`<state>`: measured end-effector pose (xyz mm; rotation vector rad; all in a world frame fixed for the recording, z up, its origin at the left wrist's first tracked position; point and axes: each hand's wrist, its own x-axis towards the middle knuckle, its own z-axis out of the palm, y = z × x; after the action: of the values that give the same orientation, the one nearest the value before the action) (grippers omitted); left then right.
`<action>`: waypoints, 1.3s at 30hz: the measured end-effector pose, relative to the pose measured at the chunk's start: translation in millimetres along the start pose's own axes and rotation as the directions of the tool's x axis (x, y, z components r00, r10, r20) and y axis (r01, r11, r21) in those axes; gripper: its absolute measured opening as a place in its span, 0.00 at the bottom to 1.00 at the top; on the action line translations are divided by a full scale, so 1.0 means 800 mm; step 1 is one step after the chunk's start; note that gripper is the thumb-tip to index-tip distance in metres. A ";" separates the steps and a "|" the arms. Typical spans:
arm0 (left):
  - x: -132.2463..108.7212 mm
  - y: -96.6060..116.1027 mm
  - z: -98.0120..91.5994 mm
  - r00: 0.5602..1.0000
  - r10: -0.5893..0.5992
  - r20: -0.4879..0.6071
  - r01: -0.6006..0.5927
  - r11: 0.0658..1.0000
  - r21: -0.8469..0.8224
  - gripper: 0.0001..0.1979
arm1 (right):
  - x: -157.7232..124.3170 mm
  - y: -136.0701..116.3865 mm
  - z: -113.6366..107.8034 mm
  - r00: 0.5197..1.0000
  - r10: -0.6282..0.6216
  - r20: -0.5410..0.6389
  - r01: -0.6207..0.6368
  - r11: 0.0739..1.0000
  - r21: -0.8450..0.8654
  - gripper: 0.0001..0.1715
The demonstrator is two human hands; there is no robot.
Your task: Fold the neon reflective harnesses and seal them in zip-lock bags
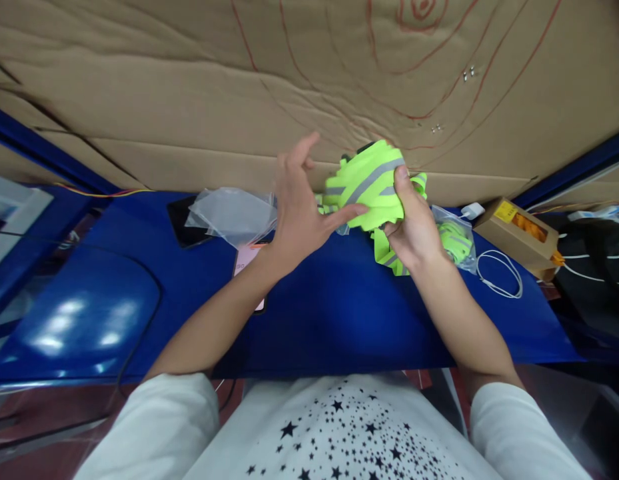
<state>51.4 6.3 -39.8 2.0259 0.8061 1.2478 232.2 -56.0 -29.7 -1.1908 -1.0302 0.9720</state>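
A neon-yellow bundle of reflective straps [366,183] with grey stripes, folded into a loose wad, is up above the blue table. My right hand [414,223] grips its right side, thumb on top, and one strap loop dangles below. On the left, my left hand [302,200] has its fingers spread and raised; only its thumb tip rests against the bundle's lower front. Clear plastic bags [234,213] lie beyond my left forearm. Behind my right wrist is a clear bag holding similar neon straps [455,241].
On the blue table [329,320], a phone with a lit screen [246,257] is partly under my left forearm, and a black device [182,223] is farther left. A white cable [509,277] and a cardboard box [516,233] sit right. A cardboard wall [189,113] rises behind.
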 end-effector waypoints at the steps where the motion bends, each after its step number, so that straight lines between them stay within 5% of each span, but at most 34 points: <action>1: -0.001 0.000 0.002 0.999 0.004 -0.053 -0.001 0.998 0.055 0.49 | -0.002 0.000 0.003 0.999 -0.021 -0.047 0.021 1.000 0.002 0.30; 3: -0.004 0.003 0.008 0.995 0.028 -0.094 -0.023 0.998 0.058 0.35 | -0.006 -0.001 0.010 0.991 -0.082 -0.108 0.082 0.997 -0.004 0.29; 6: -0.006 0.014 0.019 0.998 0.007 0.055 0.007 0.966 -0.259 0.26 | -0.013 0.001 0.019 0.976 -0.163 -0.146 0.160 0.987 -0.032 0.29; 9: -0.007 0.027 0.025 0.979 -0.092 0.180 0.179 0.808 -0.562 0.24 | -0.017 0.009 0.026 0.969 -0.207 -0.137 0.205 0.978 -0.025 0.29; 13: -0.007 0.030 0.022 0.915 -0.269 0.300 0.403 0.636 -0.659 0.22 | -0.020 0.018 0.029 0.968 -0.227 -0.104 0.227 0.974 -0.017 0.29; 17: -0.002 0.020 0.021 0.905 -0.279 0.321 0.423 0.679 -0.600 0.28 | -0.016 0.016 0.022 0.982 -0.188 -0.006 0.188 0.981 -0.036 0.29; 19: 0.004 0.014 0.013 0.926 -0.225 0.305 0.352 0.807 -0.474 0.29 | -0.014 0.012 0.015 0.985 -0.164 0.046 0.165 0.986 -0.023 0.26; 21: 0.010 0.005 -0.009 0.944 -0.173 0.282 0.227 0.959 -0.170 0.30 | -0.017 0.007 0.005 0.994 -0.098 0.055 0.097 0.995 0.016 0.23; 24: 0.014 -0.026 -0.070 0.947 -0.147 0.286 0.053 0.949 0.311 0.35 | -0.029 0.007 -0.023 0.999 0.050 0.004 -0.051 0.998 0.044 0.23; 27: 0.007 -0.082 -0.145 0.841 -0.175 0.513 -0.035 0.927 0.372 0.33 | -0.044 0.023 -0.064 0.986 0.089 -0.144 -0.089 0.996 0.002 0.23; 30: -0.003 -0.144 -0.196 0.853 -0.255 0.454 0.030 0.894 0.447 0.40 | -0.058 0.055 -0.097 0.965 0.164 -0.206 -0.163 0.986 0.020 0.24; 34: 0.002 -0.203 -0.204 0.836 -0.319 0.446 0.070 0.869 0.490 0.52 | -0.073 0.094 -0.112 0.951 0.218 -0.220 -0.226 0.974 -0.012 0.29; 39: 0.023 -0.224 -0.192 0.811 -0.353 0.467 0.097 0.867 0.488 0.58 | -0.086 0.103 -0.109 0.983 0.127 -0.130 -0.152 0.965 -0.212 0.27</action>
<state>-113.9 160.5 -111.0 2.3754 1.0727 0.3066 294.9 -133.9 -125.5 -1.5037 -0.9910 0.9019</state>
